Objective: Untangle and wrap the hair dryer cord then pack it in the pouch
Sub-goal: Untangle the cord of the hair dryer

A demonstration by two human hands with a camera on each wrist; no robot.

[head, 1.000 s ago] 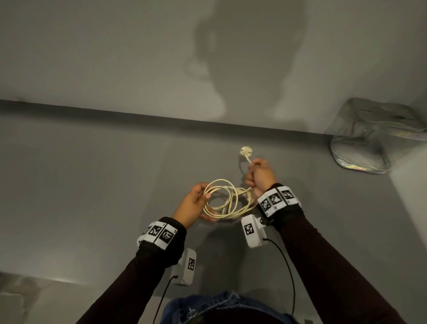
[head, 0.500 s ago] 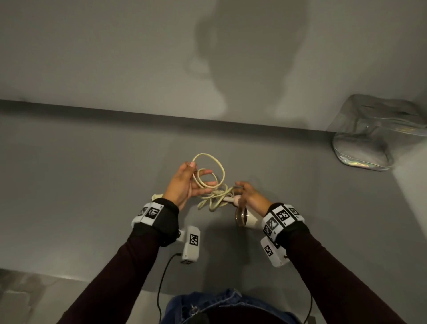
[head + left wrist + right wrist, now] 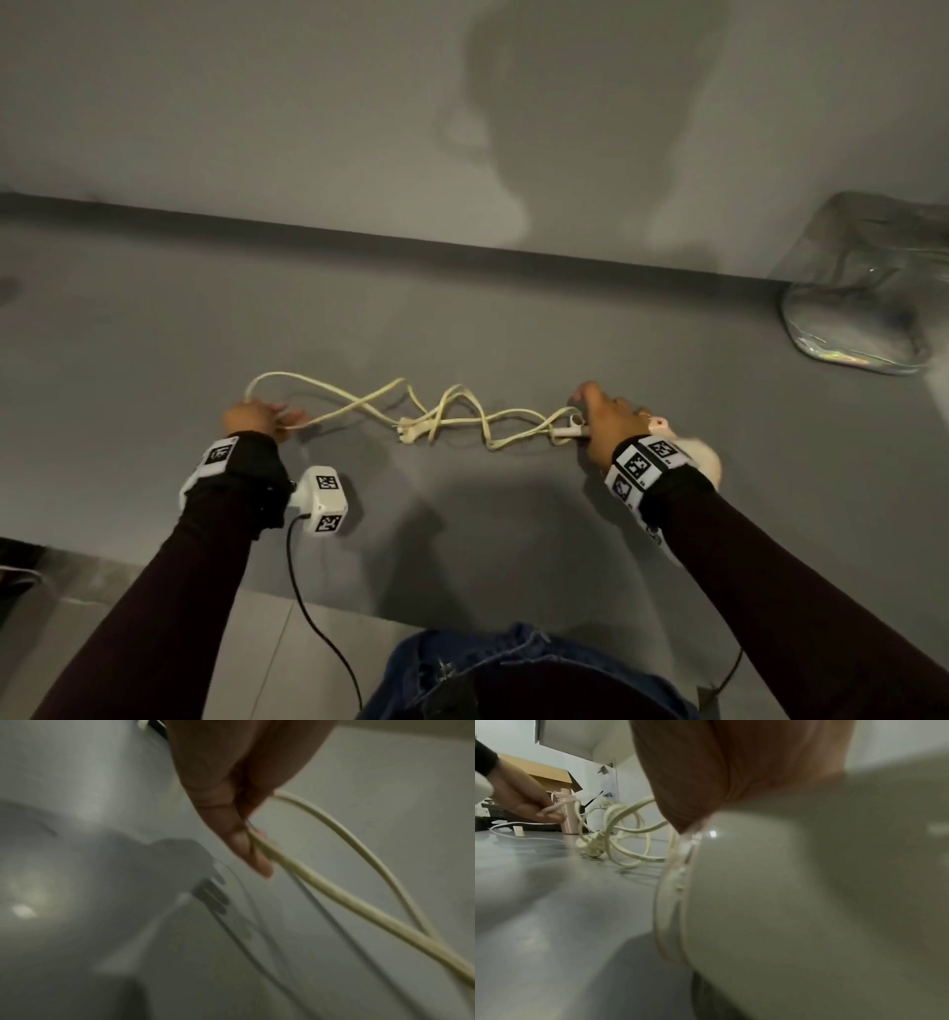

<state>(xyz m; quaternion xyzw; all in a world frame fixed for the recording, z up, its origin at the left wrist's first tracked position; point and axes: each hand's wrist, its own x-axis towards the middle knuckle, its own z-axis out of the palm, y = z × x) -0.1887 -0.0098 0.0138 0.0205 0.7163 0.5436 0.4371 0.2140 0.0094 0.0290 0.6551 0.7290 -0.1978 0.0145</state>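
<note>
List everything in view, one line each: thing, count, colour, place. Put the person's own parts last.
cord: one, cream, stretched in tangled loops above the table between the two hands
plug: one, cream, on the table under the middle of the cord
dryer: one, white, at the right hand, mostly hidden behind the wrist
pouch: one, clear, far right of the table by the wall
table: one, grey, under everything
wall: one, pale grey, behind the table
left hand: one, pinching a loop of the cord
right hand: one, holding the dryer end of the cord
sleeves: two, dark, on both forearms
</note>
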